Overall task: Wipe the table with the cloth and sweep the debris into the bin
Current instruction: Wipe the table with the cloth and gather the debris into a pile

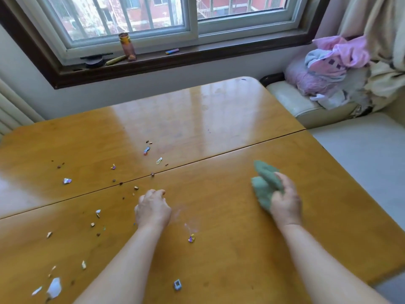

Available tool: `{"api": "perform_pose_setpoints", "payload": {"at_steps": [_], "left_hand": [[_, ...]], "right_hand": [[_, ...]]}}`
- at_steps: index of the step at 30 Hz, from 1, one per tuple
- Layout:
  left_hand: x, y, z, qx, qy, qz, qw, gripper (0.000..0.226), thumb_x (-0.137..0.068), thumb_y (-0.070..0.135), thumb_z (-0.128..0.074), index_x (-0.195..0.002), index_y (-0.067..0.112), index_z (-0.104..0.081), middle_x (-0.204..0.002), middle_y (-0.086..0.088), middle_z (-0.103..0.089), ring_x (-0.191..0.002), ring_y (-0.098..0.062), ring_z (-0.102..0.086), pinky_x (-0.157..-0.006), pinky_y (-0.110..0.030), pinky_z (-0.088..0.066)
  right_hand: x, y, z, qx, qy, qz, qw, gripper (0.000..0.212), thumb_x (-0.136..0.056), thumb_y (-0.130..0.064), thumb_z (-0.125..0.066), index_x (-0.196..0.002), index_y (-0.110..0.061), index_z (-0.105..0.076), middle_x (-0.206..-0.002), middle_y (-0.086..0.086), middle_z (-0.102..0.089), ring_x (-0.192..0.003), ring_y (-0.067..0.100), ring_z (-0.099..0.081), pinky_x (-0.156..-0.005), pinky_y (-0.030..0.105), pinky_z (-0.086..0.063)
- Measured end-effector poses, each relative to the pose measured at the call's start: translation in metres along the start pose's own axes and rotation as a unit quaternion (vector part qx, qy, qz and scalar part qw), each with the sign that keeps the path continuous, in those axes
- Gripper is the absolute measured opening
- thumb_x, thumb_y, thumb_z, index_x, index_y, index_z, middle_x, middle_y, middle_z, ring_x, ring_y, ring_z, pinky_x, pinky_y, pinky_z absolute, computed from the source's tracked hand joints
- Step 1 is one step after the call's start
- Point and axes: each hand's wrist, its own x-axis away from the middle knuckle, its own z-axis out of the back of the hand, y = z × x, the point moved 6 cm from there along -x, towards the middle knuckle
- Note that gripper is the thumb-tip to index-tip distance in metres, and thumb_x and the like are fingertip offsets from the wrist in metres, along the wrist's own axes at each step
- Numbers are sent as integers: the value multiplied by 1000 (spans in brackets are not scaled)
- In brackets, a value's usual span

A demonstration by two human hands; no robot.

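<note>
table [219,227] honey-orange wood, faint grain | cloth [266,183] plain grey-green | foil bits [67,181] shiny purple/blue/silver | crumbs [59,166] brown | scraps [54,288] white | sill [153,62] dark brown | bottle [127,47] amber | clothes [337,60] pink + pale blue lol | sofa [295,99] cream | curtain [377,23] beige

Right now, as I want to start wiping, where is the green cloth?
In the head view the green cloth is on the right, gripped by the right hand over the wooden table, right of the scattered debris.
</note>
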Motion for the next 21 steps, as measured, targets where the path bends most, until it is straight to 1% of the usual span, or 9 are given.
{"api": "perform_pose_setpoints", "payload": {"at_steps": [3, 5, 7, 9, 11, 12, 14, 17, 21], "left_hand": [[11, 6, -11, -14, -11, 2, 1000, 37, -94, 20, -43, -130, 23, -53, -139, 0, -48, -126, -24, -40, -103, -37, -35], [20, 17, -19, -17, -14, -4, 1000, 37, -94, 21, -43, -130, 23, -53, -139, 1, -47, -127, -24, -40, -104, -37, -35], [32, 39, -30, -19, -22, -19, 999, 37, -94, 21, -44, -129, 24, -53, -140, 1, -47, -128, -23, -39, -104, -37, -34], [45, 61, -37, -20, -30, -42, 998, 37, -94, 22, -44, -130, 23, -53, -141, 0, -46, -129, -23, -38, -104, -37, -34], [59, 86, -43, -30, -26, -77, 996, 37, -94, 22, -44, -130, 23, -52, -142, 0, -45, -130, -23, -38, -105, -38, -34], [64, 94, -44, -36, -21, -89, 995, 37, -94, 23, -44, -131, 24, -52, -142, 0, -45, -130, -23, -37, -106, -38, -33], [71, 104, -47, -43, -22, -96, 994, 37, -95, 22, -43, -131, 24, -52, -143, 0, -44, -131, -23, -36, -107, -38, -32], [81, 111, -57, -52, -40, -87, 994, 38, -95, 22, -42, -132, 23, -51, -144, -1, -42, -132, -24, -35, -107, -38, -31], [98, 126, -76, -56, -61, -99, 992, 38, -95, 23, -42, -132, 24, -51, -145, 0, -41, -133, -24, -33, -107, -40, -30]], "right_hand": [[2, 60, 40, 111, -9, -85, 990, 52, -83, 6, -41, -132, -9, -42, -146, 14, -35, -135, 31, -31, -112, 39, -25], [32, 62, 20, 130, -40, -44, 990, 51, -84, 5, -43, -133, -7, -40, -149, 14, -30, -139, 29, -22, -116, 37, -16], [69, 41, -15, 124, -111, 44, 985, 53, -81, 5, -45, -131, -10, -44, -148, 10, -32, -141, 25, -21, -116, 30, -11], [100, 17, -47, 92, -203, 113, 968, 54, -76, 6, -46, -126, -14, -51, -145, 6, -39, -139, 20, -27, -115, 27, -16], [106, 6, -48, 25, -246, 118, 962, 53, -71, 7, -45, -118, -14, -58, -136, 6, -50, -131, 19, -39, -113, 26, -26], [95, 4, -35, -12, -228, 107, 968, 53, -69, 9, -45, -115, -13, -60, -132, 7, -54, -126, 20, -45, -110, 24, -29], [61, 13, 9, -40, -137, 80, 987, 55, -66, 13, -45, -112, -12, -62, -127, 8, -58, -120, 22, -50, -106, 18, -29], [10, 60, 93, 49, -26, 44, 998, 55, -72, 14, -43, -118, -12, -57, -134, 9, -52, -127, 25, -44, -108, 26, -29], [-10, 144, 160, 199, -44, -58, 977, 62, -78, 13, -35, -134, -15, -41, -150, 8, -31, -141, 23, -18, -116, 39, -19]]}}
